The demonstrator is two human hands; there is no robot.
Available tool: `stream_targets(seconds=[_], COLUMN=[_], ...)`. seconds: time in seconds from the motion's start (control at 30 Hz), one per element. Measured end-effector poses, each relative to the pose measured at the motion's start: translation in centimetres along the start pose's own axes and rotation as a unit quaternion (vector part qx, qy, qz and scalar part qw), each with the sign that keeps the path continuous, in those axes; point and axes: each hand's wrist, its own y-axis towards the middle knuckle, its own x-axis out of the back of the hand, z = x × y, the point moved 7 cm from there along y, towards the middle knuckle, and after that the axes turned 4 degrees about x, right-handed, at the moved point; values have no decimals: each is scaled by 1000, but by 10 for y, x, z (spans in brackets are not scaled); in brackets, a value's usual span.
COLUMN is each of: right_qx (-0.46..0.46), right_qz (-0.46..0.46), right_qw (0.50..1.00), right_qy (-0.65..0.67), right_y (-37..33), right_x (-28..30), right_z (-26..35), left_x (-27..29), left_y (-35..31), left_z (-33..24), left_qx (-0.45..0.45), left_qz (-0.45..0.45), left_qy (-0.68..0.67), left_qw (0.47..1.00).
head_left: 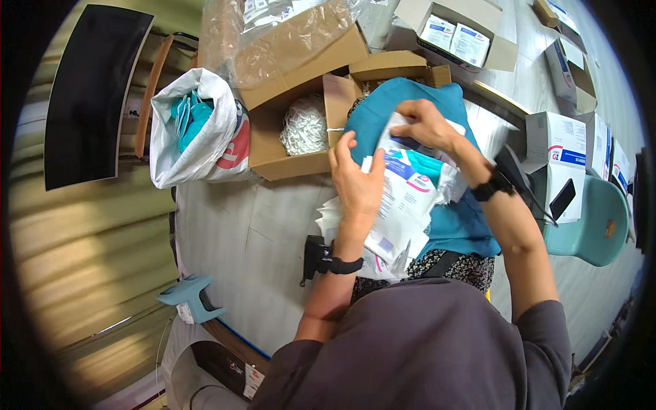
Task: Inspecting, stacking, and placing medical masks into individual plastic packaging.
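A pile of white printed packets (403,208) with blue and pink marks lies on a teal cloth (471,225) over my lap. My left hand (359,188) stands upright against the pile's left side, fingers stretched and thumb at the upper packet's edge. My right hand (429,126) bends over the far end, thumb and fingers closed on a white packet (387,137). Turquoise contents (425,164) show by the upper packets. The packet's part under my right fingers is hidden.
To the left stand a white sack (171,150) with turquoise items and a cardboard box (294,164) of white cords. Farther off is an open box (502,55) of packets. On the right are white cartons (557,133), a teal stool (601,232) and a black phone (562,199).
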Motion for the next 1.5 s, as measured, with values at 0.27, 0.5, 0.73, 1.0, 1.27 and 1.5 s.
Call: stream_targets(seconds=[0.27,0.5,0.73,1.0,1.27,1.5], right_qx=[-26,-21,-172,-145,4,184], right_qz=[-14,-79,-194,-206,-304,-57], right_qw=[998,989,953,962,952,949], right_qy=[61,-122,-158,-102,22,-250], right_y=[-34,-39,-39,-69,-102,-85], right_x=[23,15,33,118,114,4], right_z=[39,56,-39,-61,69,102], left_x=[-60,-54,-22,5,-59,-82], left_y=[1,-7,-38,-13,19,15], left_z=[-8,-18,-88,-47,36,56], left_qx=[18,-16,-204,-50,102,171], left_qz=[339,289,203,201,186,185], left_qy=[-40,-80,-73,-83,-74,-12], left_qw=[940,954,955,975,974,968])
